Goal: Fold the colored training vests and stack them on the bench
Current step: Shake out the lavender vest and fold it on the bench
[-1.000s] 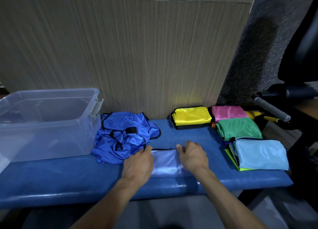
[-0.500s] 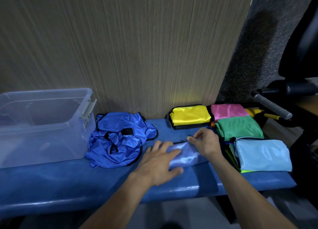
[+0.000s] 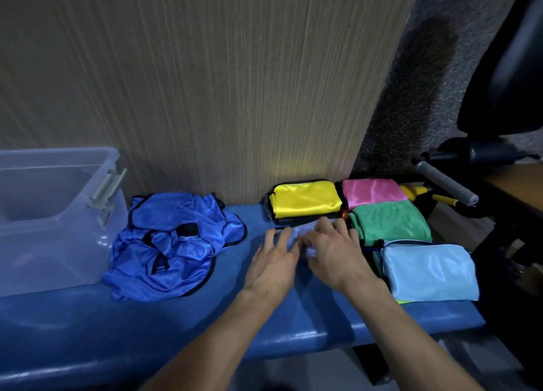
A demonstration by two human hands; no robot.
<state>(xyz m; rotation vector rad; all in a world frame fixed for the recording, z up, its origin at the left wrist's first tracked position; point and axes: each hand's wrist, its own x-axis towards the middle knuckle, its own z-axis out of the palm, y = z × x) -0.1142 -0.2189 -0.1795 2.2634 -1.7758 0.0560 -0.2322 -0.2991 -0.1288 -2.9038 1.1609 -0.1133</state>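
Both hands on a small pale lilac vest at the middle of the blue table.

The lilac vest (image 3: 293,235) lies folded small on the padded table (image 3: 88,332) — mostly hidden under the hands. The left hand (image 3: 274,263) rests flat on it with fingers spread; the right hand (image 3: 332,249) covers its right part, fingers bent down onto the cloth. Just behind sits the folded yellow vest (image 3: 305,199); to the right, the pink vest (image 3: 371,189), green vest (image 3: 390,221) and light blue vest (image 3: 429,270). Left lies a crumpled royal blue vest (image 3: 173,243) beside a clear plastic bin (image 3: 44,214) — a wood-grain wall (image 3: 205,82) behind.
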